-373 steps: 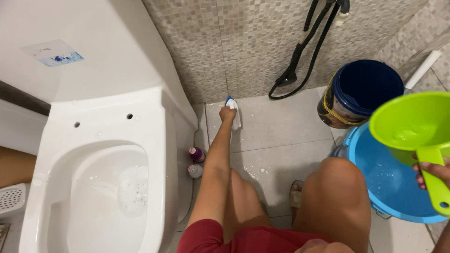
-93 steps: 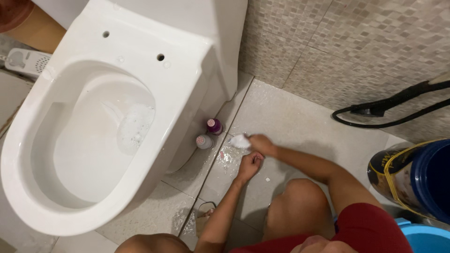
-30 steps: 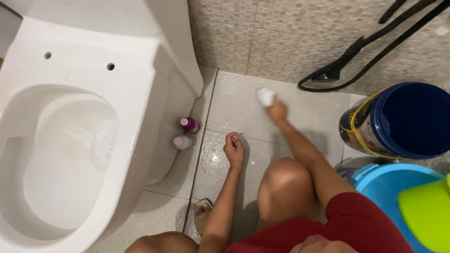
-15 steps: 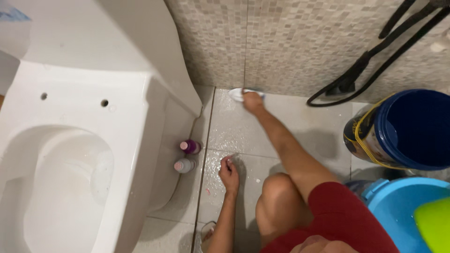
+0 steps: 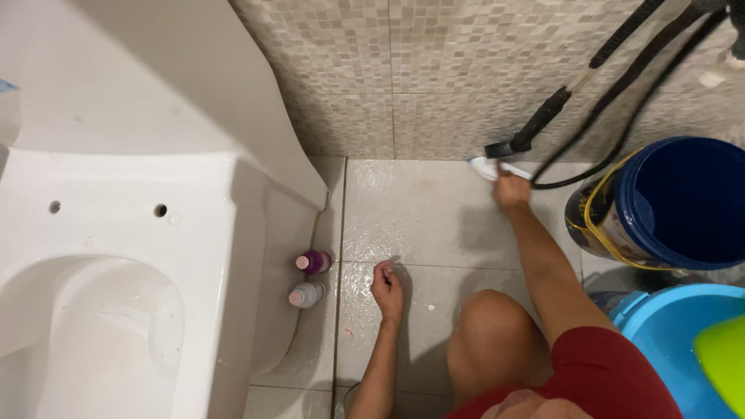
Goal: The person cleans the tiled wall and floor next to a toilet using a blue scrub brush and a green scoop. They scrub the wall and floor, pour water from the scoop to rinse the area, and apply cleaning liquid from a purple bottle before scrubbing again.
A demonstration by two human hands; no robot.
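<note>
Right hand (image 5: 511, 191) clenched on small white-and-blue scrub brush (image 5: 486, 167) at wall base beside dark blue bucket (image 5: 667, 206); left hand (image 5: 386, 287) loosely curled on wet grey floor tiles (image 5: 419, 217), wetted near bucket, unscrubbed stretches seemingly remaining.

The scrub brush (image 5: 489, 166) in my right hand (image 5: 512, 190) is small, white with a blue edge. It lies low against the wet grey floor tile (image 5: 423, 209), at the joint where floor meets the mosaic wall, just beside the end of the black hose (image 5: 535, 128). Most of it is hidden by my fingers; its bristles cannot be made out.
</note>
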